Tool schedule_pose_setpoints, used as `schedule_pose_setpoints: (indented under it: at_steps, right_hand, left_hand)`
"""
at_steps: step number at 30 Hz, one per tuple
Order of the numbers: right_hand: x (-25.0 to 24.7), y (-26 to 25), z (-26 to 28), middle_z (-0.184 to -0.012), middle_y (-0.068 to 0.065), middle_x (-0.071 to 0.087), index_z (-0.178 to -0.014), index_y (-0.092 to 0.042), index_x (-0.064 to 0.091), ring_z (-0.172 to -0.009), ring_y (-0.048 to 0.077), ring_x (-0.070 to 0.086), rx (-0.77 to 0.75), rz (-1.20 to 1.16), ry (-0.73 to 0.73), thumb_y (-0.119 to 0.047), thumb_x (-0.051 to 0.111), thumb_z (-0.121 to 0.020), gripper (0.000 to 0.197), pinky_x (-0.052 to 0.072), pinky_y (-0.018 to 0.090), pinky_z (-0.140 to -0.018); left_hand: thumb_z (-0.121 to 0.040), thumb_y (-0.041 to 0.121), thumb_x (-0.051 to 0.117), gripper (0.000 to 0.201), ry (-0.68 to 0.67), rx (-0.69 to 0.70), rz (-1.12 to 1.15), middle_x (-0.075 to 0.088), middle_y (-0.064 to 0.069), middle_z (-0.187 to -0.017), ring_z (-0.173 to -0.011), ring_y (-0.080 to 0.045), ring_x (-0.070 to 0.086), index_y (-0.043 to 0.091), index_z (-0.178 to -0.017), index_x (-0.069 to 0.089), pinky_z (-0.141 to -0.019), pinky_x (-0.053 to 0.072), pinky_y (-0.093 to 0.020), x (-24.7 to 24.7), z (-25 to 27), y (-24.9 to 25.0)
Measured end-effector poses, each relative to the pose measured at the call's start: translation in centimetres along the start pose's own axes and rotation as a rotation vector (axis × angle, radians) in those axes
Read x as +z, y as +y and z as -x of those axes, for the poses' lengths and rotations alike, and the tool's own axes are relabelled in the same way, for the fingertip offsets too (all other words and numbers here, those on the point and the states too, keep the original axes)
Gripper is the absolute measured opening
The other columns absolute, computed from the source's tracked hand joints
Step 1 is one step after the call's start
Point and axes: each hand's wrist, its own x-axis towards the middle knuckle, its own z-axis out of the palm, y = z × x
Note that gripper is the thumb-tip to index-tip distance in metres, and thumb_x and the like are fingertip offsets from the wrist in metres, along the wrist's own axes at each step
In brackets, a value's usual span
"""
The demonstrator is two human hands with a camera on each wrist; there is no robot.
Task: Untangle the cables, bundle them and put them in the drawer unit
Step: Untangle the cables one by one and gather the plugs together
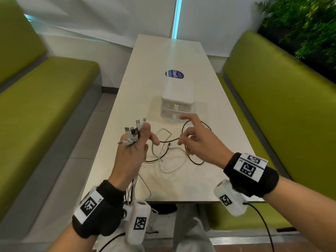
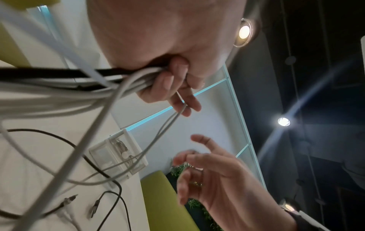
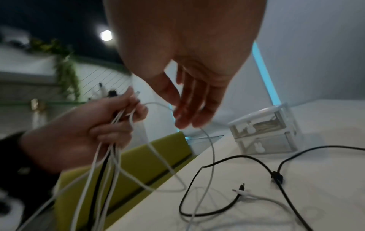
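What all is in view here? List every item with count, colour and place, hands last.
cables: several, white and black; loose loops on the table, plug ends gathered in the left grip
drawer unit: one, white with clear drawers, mid table
sticker: one, dark blue, on the table behind the unit
table: one, white, centre
benches: two, green, either side
plants: green, far right
left hand: one, grips the cable ends
right hand: one, open above the loops

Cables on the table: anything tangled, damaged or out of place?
Black and white cables lie in loose crossing loops on the table, not bundled. The left hand grips their plug ends. No visible damage. Drawer unit is closed.
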Motion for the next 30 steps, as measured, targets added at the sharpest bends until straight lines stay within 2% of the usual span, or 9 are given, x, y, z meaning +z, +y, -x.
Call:
schedule_pose_setpoints:
  at_steps: [3, 5, 8, 12, 14, 20, 24, 26, 30]
  right_hand:
    - [-0.4, 0.4, -1.1, -0.096, -0.012, 0.069, -0.146, -0.046, 0.022, -0.072, 0.009, 0.066, -0.005, 0.232, -0.231, -0.029, 0.061, -0.093, 0.067, 0.052, 0.021, -0.074]
    - [0.1, 1.0, -1.7, -0.097, -0.017, 0.065, -0.139, -0.041, 0.041, -0.08, 0.005, 0.063, -0.013, 0.313, -0.294, -0.035, 0.061, -0.093, 0.051, 0.049, 0.021, -0.077]
    - [0.6, 1.6, -2.5, -0.081, -0.02, 0.061, -0.105, -0.024, 0.068, -0.074, 0.0, 0.059, -0.009, 0.329, -0.132, -0.033, 0.058, -0.095, 0.016, 0.042, 0.022, -0.073]
    - [0.0, 1.1, -3.3, -0.103, -0.01, 0.07, -0.111, -0.021, 0.069, -0.087, 0.008, 0.066, -0.073, 0.231, 0.216, -0.026, 0.059, -0.095, 0.019, 0.05, 0.018, -0.078]
    - [-0.4, 0.4, -3.5, -0.108, -0.006, 0.069, -0.11, -0.02, 0.065, -0.092, 0.01, 0.066, -0.129, 0.259, 0.287, -0.025, 0.058, -0.095, 0.017, 0.054, 0.029, -0.082]
    - [-0.5, -0.5, -3.6, -0.102, -0.002, 0.066, -0.1, -0.018, 0.047, -0.089, 0.018, 0.063, -0.029, 0.271, 0.285, -0.033, 0.051, -0.098, 0.016, 0.054, 0.04, -0.078]
    - [-0.3, -0.2, -4.3, -0.095, -0.012, 0.066, -0.104, -0.016, 0.055, -0.091, 0.019, 0.067, 0.027, 0.094, 0.167, -0.02, 0.044, -0.101, 0.013, 0.053, 0.042, -0.088]
    - [-0.7, -0.1, -4.9, -0.091, -0.015, 0.064, -0.103, -0.015, 0.059, -0.089, 0.016, 0.067, 0.057, 0.074, 0.169, -0.018, 0.044, -0.101, 0.015, 0.053, 0.04, -0.088]
    - [-1.2, -0.2, -5.6, -0.105, -0.003, 0.068, -0.105, -0.016, 0.057, -0.093, 0.015, 0.067, 0.022, 0.146, 0.2, -0.026, 0.051, -0.1, 0.013, 0.055, 0.038, -0.083]
  left_hand:
    - [-0.096, 0.049, 0.04, 0.053, -0.102, -0.003, 0.024, 0.049, 0.003, -0.057, -0.045, -0.011, 0.025, 0.011, -0.061, 0.05, -0.043, 0.019, -0.021, 0.1, 0.1, 0.3]
    - [-0.095, 0.053, 0.038, 0.053, -0.151, -0.001, 0.001, 0.045, -0.001, -0.058, -0.05, -0.016, 0.026, 0.015, -0.059, 0.046, -0.047, 0.018, -0.026, 0.1, 0.3, 0.4]
    - [-0.094, 0.054, 0.037, 0.052, -0.163, 0.009, -0.022, 0.043, -0.007, -0.06, -0.051, -0.018, 0.025, 0.017, -0.059, 0.047, -0.047, 0.017, -0.025, -0.1, 0.5, 0.4]
    - [-0.096, 0.048, 0.04, 0.05, -0.157, 0.011, -0.007, 0.045, -0.008, -0.061, -0.047, -0.012, 0.021, 0.014, -0.061, 0.05, -0.045, 0.015, -0.023, -0.5, 0.4, 0.2]
    - [-0.096, 0.049, 0.04, 0.05, -0.153, 0.007, -0.001, 0.047, -0.005, -0.063, -0.049, -0.013, 0.021, 0.013, -0.062, 0.05, -0.047, 0.014, -0.028, -0.6, 0.4, 0.1]
    - [-0.094, 0.051, 0.036, 0.05, -0.167, 0.047, -0.011, 0.041, 0.0, -0.059, -0.052, -0.018, 0.021, 0.012, -0.063, 0.044, -0.046, 0.016, -0.026, -0.5, 0.9, 0.3]
    - [-0.096, 0.047, 0.037, 0.05, -0.194, 0.042, -0.002, 0.037, -0.001, -0.057, -0.052, -0.016, 0.024, 0.012, -0.06, 0.041, -0.045, 0.019, -0.02, -0.8, 1.2, 0.4]
    - [-0.095, 0.048, 0.038, 0.051, -0.194, 0.021, -0.004, 0.037, -0.002, -0.057, -0.055, -0.026, 0.022, 0.011, -0.06, 0.04, -0.048, 0.017, -0.025, -1.0, 1.4, 0.5]
    - [-0.095, 0.047, 0.038, 0.051, -0.192, -0.002, -0.009, 0.035, -0.006, -0.059, -0.059, -0.029, 0.019, 0.011, -0.059, 0.04, -0.05, 0.016, -0.03, -1.3, 1.6, 0.6]
